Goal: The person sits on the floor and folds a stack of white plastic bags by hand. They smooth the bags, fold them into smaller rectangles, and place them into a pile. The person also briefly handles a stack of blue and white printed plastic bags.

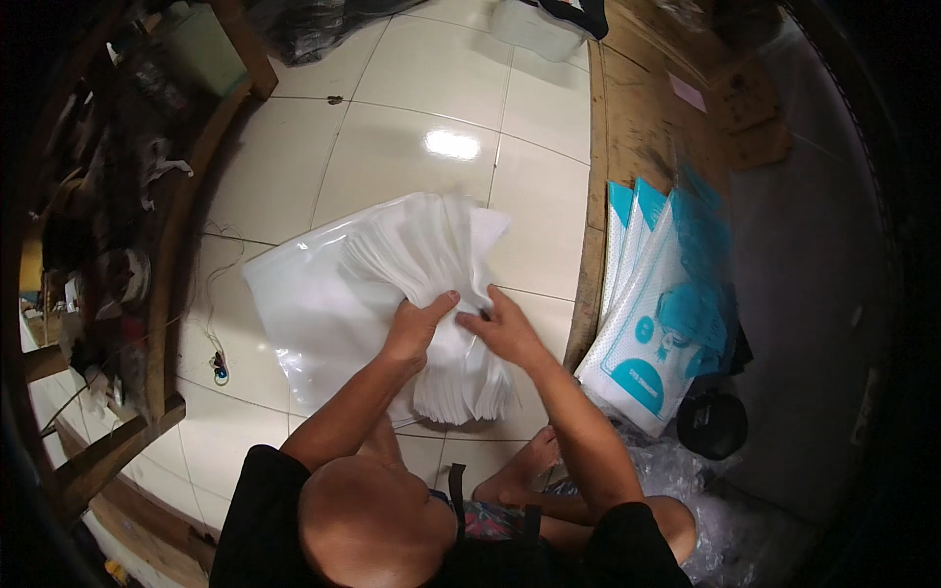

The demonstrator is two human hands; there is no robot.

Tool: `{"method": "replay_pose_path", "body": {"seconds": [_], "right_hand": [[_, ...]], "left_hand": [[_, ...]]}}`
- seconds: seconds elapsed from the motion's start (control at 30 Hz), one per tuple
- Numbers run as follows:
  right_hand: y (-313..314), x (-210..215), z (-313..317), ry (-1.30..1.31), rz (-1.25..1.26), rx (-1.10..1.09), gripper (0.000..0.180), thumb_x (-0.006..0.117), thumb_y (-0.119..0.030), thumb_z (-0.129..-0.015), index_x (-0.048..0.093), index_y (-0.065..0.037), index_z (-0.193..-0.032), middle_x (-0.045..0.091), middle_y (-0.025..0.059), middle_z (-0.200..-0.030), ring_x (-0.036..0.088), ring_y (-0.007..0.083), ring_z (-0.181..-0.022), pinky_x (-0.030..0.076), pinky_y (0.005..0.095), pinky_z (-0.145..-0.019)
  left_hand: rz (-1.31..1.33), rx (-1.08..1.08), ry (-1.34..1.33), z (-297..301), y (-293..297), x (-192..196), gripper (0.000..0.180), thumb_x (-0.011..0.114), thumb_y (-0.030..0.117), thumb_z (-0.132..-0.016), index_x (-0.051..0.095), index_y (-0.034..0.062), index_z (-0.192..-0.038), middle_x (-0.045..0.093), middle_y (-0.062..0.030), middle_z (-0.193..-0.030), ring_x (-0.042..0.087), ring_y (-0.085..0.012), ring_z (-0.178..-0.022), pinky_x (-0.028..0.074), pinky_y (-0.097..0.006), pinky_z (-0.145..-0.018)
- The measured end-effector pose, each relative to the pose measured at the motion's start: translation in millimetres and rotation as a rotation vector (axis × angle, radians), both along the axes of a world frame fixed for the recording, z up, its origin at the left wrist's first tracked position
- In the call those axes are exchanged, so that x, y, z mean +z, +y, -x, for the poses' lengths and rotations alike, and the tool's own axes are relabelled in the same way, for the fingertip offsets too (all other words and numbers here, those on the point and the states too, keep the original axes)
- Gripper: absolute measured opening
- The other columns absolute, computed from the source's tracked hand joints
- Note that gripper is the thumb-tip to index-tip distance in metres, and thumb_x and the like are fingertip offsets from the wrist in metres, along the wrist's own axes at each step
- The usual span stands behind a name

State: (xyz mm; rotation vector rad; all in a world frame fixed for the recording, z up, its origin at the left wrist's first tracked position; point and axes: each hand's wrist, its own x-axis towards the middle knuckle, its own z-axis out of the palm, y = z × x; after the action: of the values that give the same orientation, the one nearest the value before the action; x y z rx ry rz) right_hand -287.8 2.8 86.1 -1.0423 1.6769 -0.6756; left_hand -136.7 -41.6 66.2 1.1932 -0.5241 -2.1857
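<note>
Left hand (pixel 414 329) and right hand (pixel 506 329), curled nearly closed, clasp white sheets (pixel 461 374); upper edges blurred.

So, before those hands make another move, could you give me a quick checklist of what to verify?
1. Left hand gripping the stack of thin white sheets: ok, thumb on top.
2. Right hand on the same stack: ok, close beside the left.
3. Sheet edges squared up: not ok, the far end is fanned out.
4. Large glossy plastic sheet under the stack: ok, spread on the tiled floor.
5. Blue-and-white printed packets clear of the stack: ok, apart to the right.
6. Number of white sheets: cannot tell.
</note>
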Motion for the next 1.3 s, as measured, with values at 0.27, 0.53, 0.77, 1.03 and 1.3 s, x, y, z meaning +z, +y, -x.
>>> {"method": "replay_pose_path", "body": {"seconds": [0.27, 0.53, 0.77, 1.03, 1.3], "right_hand": [[-2, 12, 26, -0.177, -0.094, -0.140, 0.044, 0.066, -0.024, -0.083, 0.051, 0.005, -0.113, 0.063, 0.0109, -0.093, 0.058, 0.0171, -0.083, 0.048, 0.0283, -0.075], [9, -16, 27, -0.153, -0.001, -0.239, 0.039, 0.063, -0.024, -0.086, 0.051, 0.005, -0.109, 0.063, 0.0086, -0.089, 0.058, 0.0152, -0.080, 0.048, 0.0301, -0.072], [2, 2, 4, 0.118, 0.158, 0.074, 0.046, 0.068, -0.026, -0.082, 0.052, 0.003, -0.114, 0.062, 0.0109, -0.090, 0.058, 0.0176, -0.078, 0.047, 0.0277, -0.076], [3, 4, 44, -0.236, -0.026, -0.141, 0.028, 0.053, -0.018, -0.091, 0.054, 0.002, -0.110, 0.059, 0.0055, -0.081, 0.056, 0.0109, -0.071, 0.046, 0.0245, -0.065], [-7, 31, -11, 0.221, -0.078, 0.279, 0.057, 0.064, -0.026, -0.084, 0.040, 0.008, -0.123, 0.058, 0.0210, -0.115, 0.057, 0.0265, -0.103, 0.045, 0.0330, -0.087]], "left_hand": [[0.007, -0.022, 0.018, -2, 0, 0, 0.040, 0.062, 0.008, -0.079, 0.051, -0.0081, -0.114, 0.061, -0.0148, -0.103, 0.062, -0.0235, -0.091, 0.053, -0.035, -0.079], [-0.063, -0.015, 0.241, -8, -1, 2, 0.039, 0.063, 0.008, -0.079, 0.052, -0.0095, -0.112, 0.061, -0.0146, -0.100, 0.062, -0.0214, -0.089, 0.053, -0.033, -0.078], [0.072, 0.004, -0.010, 4, 2, -3, 0.040, 0.065, 0.010, -0.079, 0.053, -0.0089, -0.112, 0.061, -0.0147, -0.102, 0.062, -0.0212, -0.089, 0.052, -0.033, -0.078], [0.017, 0.019, -0.022, -7, 2, -1, 0.040, 0.068, 0.011, -0.079, 0.055, -0.0099, -0.110, 0.061, -0.0153, -0.103, 0.061, -0.0222, -0.090, 0.052, -0.032, -0.077], [0.009, 0.007, 0.002, -1, 1, 1, 0.042, 0.066, 0.009, -0.080, 0.052, -0.0089, -0.114, 0.060, -0.0155, -0.104, 0.061, -0.0230, -0.092, 0.052, -0.033, -0.078]]}}
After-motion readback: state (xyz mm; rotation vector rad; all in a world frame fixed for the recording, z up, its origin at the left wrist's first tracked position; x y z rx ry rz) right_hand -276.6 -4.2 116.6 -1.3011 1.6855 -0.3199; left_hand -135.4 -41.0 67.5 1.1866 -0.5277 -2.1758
